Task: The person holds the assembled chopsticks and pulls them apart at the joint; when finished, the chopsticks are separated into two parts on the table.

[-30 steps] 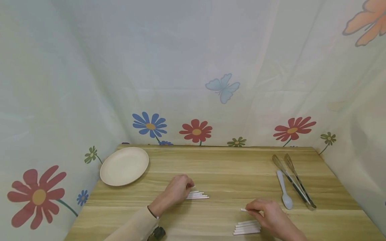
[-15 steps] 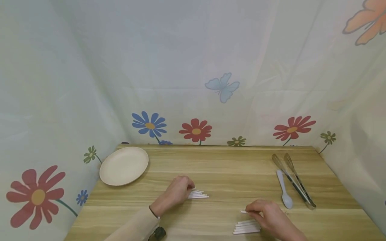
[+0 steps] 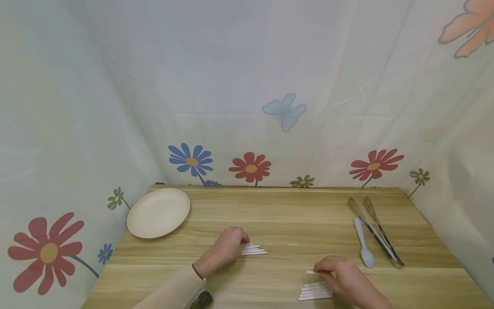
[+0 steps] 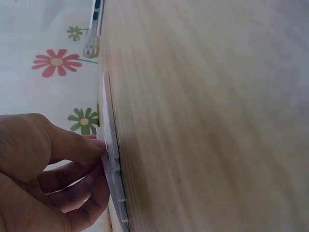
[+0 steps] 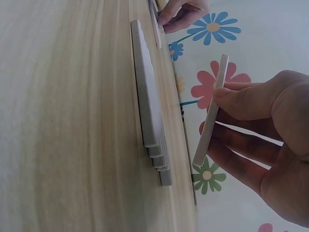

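Observation:
My right hand (image 3: pixel 343 277) pinches one short white stick (image 5: pixel 212 113) between thumb and fingertips, raised off the table. Beneath it, several matching white sticks (image 3: pixel 316 292) lie side by side in a row. Over to the left, my left hand (image 3: pixel 227 246) is down at a second row of white sticks (image 3: pixel 254 249). Its thumb and fingers pinch a stick (image 4: pixel 99 131) at the far side of that row, against the others. The left hand covers the near ends of these sticks in the head view.
A round cream plate (image 3: pixel 159 213) sits at the table's back left corner. On the right lie a pale grey spoon (image 3: pixel 364 243) and metal tongs (image 3: pixel 378 234). A flowered curtain (image 3: pixel 231 86) surrounds the wooden table (image 3: pixel 270 210).
My left hand has lowered slightly, bringing its stick down against the row. The right hand has hardly moved and still holds its stick.

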The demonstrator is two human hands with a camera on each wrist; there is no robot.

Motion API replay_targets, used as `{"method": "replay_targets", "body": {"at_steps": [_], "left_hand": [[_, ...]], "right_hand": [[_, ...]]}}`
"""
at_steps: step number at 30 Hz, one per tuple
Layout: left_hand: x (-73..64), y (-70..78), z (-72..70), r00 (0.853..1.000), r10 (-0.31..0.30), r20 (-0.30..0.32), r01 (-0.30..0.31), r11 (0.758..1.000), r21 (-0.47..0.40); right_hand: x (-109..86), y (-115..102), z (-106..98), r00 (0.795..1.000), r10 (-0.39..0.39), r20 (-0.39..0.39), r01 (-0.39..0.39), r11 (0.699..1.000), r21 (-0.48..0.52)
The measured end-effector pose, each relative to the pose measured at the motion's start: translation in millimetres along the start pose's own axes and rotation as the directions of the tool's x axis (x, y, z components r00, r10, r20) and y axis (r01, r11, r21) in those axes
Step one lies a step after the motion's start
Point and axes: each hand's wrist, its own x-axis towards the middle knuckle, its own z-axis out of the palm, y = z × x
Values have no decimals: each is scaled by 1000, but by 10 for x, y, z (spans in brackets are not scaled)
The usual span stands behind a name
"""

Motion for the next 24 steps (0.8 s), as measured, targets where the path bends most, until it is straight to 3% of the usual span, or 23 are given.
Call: {"method": "replay_targets", "body": {"at_steps": [16,24], "left_hand": [[15,-42,28,1000,18,7,-18,1000,6],[40,-77,53,1000,21,8,-21,999,33]], "right_hand": [[-10,7,4,995,60,77,-59,998,-10],[-12,39,23,996,25,91,-24,1000,-11]]}}
